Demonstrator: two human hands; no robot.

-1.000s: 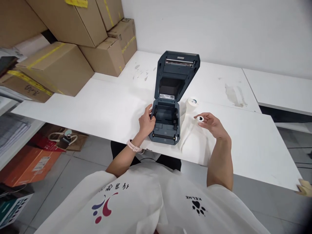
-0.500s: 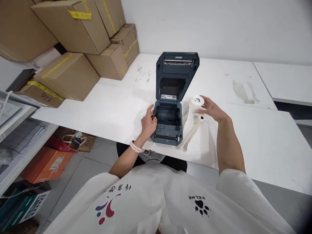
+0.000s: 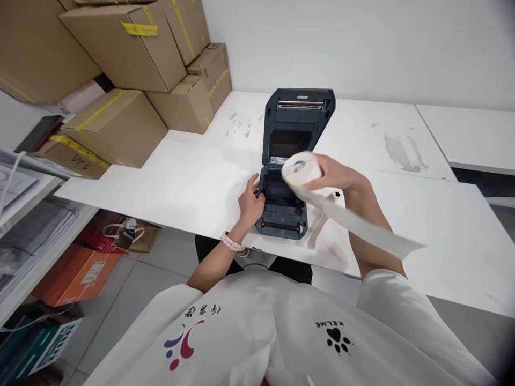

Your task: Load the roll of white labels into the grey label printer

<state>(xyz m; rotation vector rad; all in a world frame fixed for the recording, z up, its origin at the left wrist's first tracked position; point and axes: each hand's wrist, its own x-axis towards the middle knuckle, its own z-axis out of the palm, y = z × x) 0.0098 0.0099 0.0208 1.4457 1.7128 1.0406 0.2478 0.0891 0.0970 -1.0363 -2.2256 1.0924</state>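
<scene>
Holding paper roll (image 3: 302, 169) in right hand (image 3: 346, 185) over open printer (image 3: 287, 187), left hand (image 3: 251, 203) bracing

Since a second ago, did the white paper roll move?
Yes. The paper roll has left the table right of the printer, gone up and leftward, and now hangs above the printer's open bay.

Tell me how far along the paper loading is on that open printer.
Done: the printer lid stands open and its bay looks empty. In hand: the right hand holds the paper roll above the bay, tail trailing loose; the left hand rests on the printer's left edge. Left: roll seated, lid shut.
</scene>
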